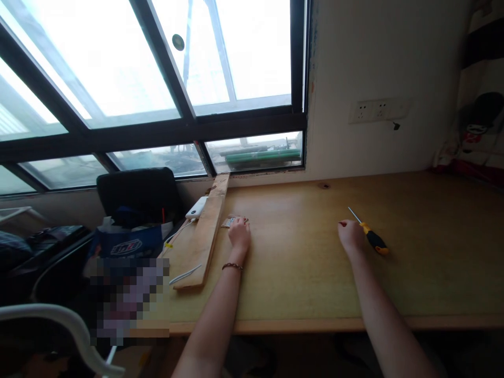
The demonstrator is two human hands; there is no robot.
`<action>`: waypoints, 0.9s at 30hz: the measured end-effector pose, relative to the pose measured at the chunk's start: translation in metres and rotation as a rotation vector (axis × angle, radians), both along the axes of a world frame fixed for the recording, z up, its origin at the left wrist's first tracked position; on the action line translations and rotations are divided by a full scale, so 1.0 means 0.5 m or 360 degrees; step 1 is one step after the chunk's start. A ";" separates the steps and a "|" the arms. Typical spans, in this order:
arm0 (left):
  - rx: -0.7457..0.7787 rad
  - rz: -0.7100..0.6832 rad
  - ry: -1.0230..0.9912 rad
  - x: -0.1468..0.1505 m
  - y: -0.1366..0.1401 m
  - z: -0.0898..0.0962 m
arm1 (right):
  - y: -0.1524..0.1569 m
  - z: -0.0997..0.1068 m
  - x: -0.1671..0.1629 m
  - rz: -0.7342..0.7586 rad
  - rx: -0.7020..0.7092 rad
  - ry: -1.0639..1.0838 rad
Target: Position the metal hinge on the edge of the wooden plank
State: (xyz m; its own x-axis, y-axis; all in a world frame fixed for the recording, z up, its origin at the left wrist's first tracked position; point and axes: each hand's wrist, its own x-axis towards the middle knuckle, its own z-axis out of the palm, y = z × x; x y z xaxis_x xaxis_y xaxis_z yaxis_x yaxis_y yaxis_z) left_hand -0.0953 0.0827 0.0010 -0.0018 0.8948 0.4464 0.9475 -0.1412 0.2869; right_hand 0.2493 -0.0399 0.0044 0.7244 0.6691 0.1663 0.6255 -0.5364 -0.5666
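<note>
Nearest, one white curved tube point(66, 316) stands off the near left corner of the table point(299, 294), and two bare forearms cross the table's near edge, the left wrist wearing one beaded bracelet point(232, 266). One slim pale implement point(185, 275) lies at the near end of a long wooden board point(200, 247), which runs along the table's left side up to its far edge.

Further in, two hands rest well apart. The left hand point(239, 235), just right of the board, has its fingers curled in at one small printed packet point(228, 222); whether they pinch it or only touch it, I cannot tell. The right hand point(351, 236) is loosely curled, nearly closed, with a tiny dark reddish spot by the thumb; I cannot tell if it holds anything. Just beside it, handle toward the near right corner, lies one yellow-and-black screwdriver point(374, 239).

Beyond, one white power bank point(197, 208) with one cable sits at the board's left side. One round hole point(324, 186) marks the far edge; two sockets point(371, 110) are on the wall behind.
</note>
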 end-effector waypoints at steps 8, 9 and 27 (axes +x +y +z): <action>-0.0185 0.0209 -0.0024 -0.038 0.031 -0.024 | 0.004 -0.003 -0.017 -0.0071 -0.0341 -0.0136; -0.0189 0.0217 -0.0016 -0.037 0.031 -0.025 | 0.005 -0.005 -0.017 -0.0058 -0.0352 -0.0141; -0.0129 0.0119 0.0030 -0.035 0.034 -0.033 | 0.013 -0.023 0.003 -0.0054 -0.0409 -0.0157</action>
State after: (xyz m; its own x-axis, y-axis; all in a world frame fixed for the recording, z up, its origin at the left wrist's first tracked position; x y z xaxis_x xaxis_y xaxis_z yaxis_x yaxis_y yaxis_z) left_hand -0.1127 0.0997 -0.0155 -0.0623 0.9256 0.3733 0.9599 -0.0468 0.2765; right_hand 0.2509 -0.0336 -0.0069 0.7360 0.6738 0.0652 0.6499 -0.6764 -0.3466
